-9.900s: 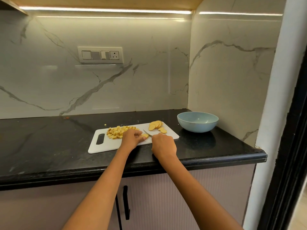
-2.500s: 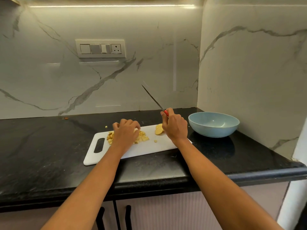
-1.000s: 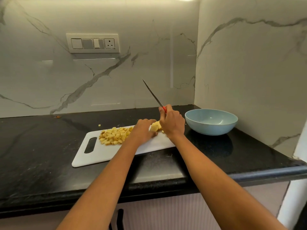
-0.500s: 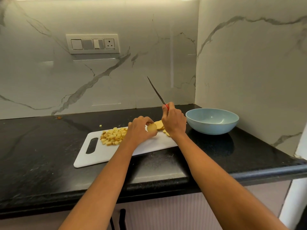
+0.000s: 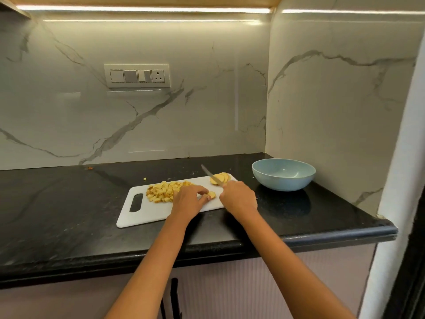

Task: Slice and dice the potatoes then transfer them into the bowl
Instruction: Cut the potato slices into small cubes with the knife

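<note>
You will find no writing, brand, number or sign that can be read anywhere in this view. The switch plate [image 5: 137, 76] on the wall, up and to the left of your left hand [image 5: 188, 199], shows only blank rockers and a socket, with no legible marking. The bowl [image 5: 283, 174] to the right of your right hand [image 5: 238, 197] and the cutting board [image 5: 147, 212] under both carry no print.

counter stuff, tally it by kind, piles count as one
cutting board: 1
knife: 1
bowl: 1
pile of diced potato: 1
stack of slices: 1
slice under the left hand: 1
total: 6
</note>
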`<action>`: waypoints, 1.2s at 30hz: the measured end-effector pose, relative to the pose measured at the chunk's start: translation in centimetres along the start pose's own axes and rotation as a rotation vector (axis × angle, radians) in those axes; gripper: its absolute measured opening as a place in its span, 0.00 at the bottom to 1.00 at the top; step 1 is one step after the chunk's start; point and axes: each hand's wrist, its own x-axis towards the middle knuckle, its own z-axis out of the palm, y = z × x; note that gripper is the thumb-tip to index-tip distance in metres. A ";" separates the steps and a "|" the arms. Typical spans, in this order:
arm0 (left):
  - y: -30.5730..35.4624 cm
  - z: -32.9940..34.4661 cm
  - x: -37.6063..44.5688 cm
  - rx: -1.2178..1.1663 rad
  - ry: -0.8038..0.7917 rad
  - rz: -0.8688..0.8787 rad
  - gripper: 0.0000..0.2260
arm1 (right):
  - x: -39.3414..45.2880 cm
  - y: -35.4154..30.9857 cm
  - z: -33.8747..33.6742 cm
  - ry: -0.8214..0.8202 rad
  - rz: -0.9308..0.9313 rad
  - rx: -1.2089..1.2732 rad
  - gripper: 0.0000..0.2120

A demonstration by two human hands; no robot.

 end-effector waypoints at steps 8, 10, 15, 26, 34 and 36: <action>0.4 -0.2 -0.5 -0.009 0.035 -0.040 0.08 | -4.5 -0.4 -0.3 0.018 -0.032 -0.188 0.12; 0.5 -0.2 -0.6 -0.021 0.029 -0.061 0.08 | -4.8 -0.5 -0.6 0.008 -0.029 -0.197 0.12; 0.5 -0.3 -0.6 -0.018 0.032 -0.079 0.08 | -5.3 -0.8 -1.2 -0.036 -0.019 -0.182 0.12; 0.5 -0.3 -0.5 -0.055 0.010 -0.085 0.07 | -4.1 -2.3 -1.3 -0.115 -0.086 -0.250 0.12; 0.2 0.0 -0.3 -0.036 0.034 -0.087 0.07 | -5.1 -1.2 -1.2 -0.087 -0.136 -0.340 0.13; 0.3 0.0 -0.4 -0.032 0.028 -0.092 0.07 | -4.8 -1.5 -1.1 -0.081 -0.142 -0.336 0.13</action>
